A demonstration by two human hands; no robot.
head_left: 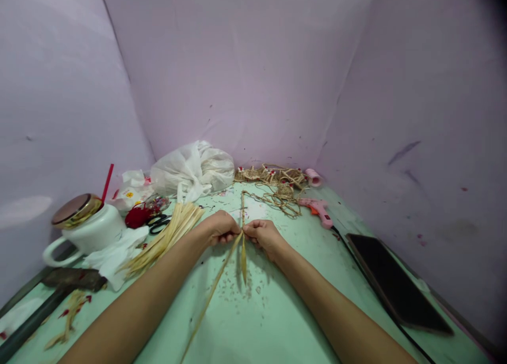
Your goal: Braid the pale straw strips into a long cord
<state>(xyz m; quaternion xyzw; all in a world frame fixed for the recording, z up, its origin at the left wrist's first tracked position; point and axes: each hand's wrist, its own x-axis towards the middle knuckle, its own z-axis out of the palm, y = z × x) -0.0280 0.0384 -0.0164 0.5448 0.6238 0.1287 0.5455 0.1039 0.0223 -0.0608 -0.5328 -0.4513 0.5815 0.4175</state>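
Observation:
In the middle of the head view my left hand [223, 228] and my right hand [261, 234] meet, with their fingertips pinched on a twisted cord of dry plant fibre [243, 208]. Away from me the cord runs as a thin twist and joins a longer tangled length at the back. Below my fingers two loose strands hang out. One is a short, wide leaf strip [243, 261]; the other is a long strip [212, 295] reaching toward the lower left edge. Beside my left forearm lies a bundle of pale dry strips [170, 237].
A pink glue gun [319, 211] with a black cable and a dark tablet-like slab [396, 279] lie right. On the left are a white mug [99, 229], scissors [158, 224], red yarn [138, 216] and a hammer [73, 279]. A white plastic bag [194, 168] stands behind.

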